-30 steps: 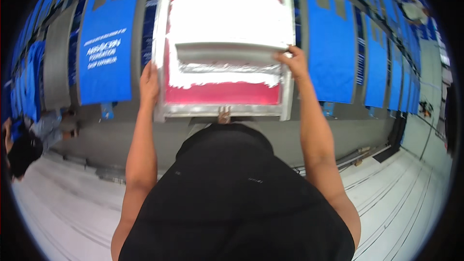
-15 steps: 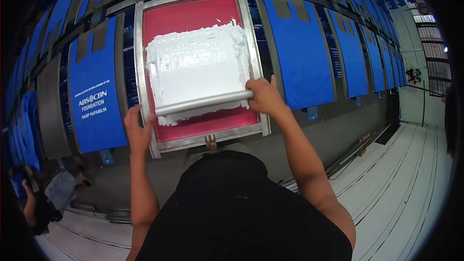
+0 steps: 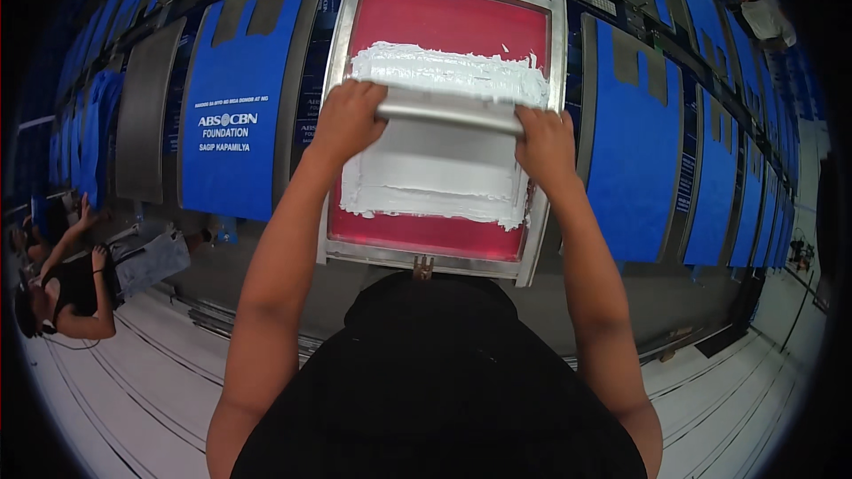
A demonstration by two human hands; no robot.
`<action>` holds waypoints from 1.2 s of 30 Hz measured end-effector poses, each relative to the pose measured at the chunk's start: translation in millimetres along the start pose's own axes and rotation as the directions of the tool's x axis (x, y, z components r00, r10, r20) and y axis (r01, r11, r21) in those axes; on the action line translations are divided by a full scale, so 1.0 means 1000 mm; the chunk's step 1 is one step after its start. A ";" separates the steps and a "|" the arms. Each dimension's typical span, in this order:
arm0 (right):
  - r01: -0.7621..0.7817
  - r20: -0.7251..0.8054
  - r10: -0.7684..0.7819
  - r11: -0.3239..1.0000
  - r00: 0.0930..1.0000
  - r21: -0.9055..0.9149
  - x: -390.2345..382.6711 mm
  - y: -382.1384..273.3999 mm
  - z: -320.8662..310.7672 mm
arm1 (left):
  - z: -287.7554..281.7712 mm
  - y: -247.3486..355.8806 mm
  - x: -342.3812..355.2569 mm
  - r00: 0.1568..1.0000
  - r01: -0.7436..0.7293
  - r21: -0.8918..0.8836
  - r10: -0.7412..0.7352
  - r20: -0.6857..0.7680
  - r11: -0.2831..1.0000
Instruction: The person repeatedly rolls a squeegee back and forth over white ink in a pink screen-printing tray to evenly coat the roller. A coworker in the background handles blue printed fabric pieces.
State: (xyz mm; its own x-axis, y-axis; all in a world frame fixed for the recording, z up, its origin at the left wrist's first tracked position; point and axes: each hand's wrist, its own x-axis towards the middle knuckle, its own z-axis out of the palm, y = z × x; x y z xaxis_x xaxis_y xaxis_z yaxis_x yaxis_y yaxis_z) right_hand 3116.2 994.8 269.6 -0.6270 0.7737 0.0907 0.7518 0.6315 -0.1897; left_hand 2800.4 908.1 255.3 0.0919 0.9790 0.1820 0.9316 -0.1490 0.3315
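Observation:
Both my left hand (image 3: 353, 120) and my right hand (image 3: 545, 142) are closed on the ends of a silver squeegee (image 3: 448, 117). The squeegee lies across a band of thick white ink (image 3: 430, 177) on a red printing screen (image 3: 439, 13). An aluminium frame (image 3: 556, 53) surrounds the screen, with a metal clip (image 3: 423, 268) at its near edge. Ridges of ink line the edges of the white patch.
Blue fabric pieces (image 3: 630, 160) lie on grey boards in rows either side, one printed in white (image 3: 229, 89). A co-worker (image 3: 71, 293) is at the lower left, near others partly hidden. A white floor (image 3: 160, 372) shows below.
The squeegee came nearer to me half a second ago and is now farther up the screen. My left hand, then apart, has closed on its left end. The view has shifted.

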 end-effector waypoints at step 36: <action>-0.119 0.208 0.095 0.987 0.974 0.104 -0.132 -0.064 0.005 | 0.006 0.047 -0.144 0.990 0.075 -0.171 -0.053 0.129 0.982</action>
State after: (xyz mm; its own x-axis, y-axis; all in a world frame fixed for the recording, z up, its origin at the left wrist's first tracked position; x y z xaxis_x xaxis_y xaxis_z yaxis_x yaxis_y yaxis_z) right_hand 3149.8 852.3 264.7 -0.5812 0.8028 -0.1327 0.7956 0.5265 -0.2995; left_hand 2833.7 761.1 238.9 0.0871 0.9953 0.0428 0.8619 -0.0968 0.4977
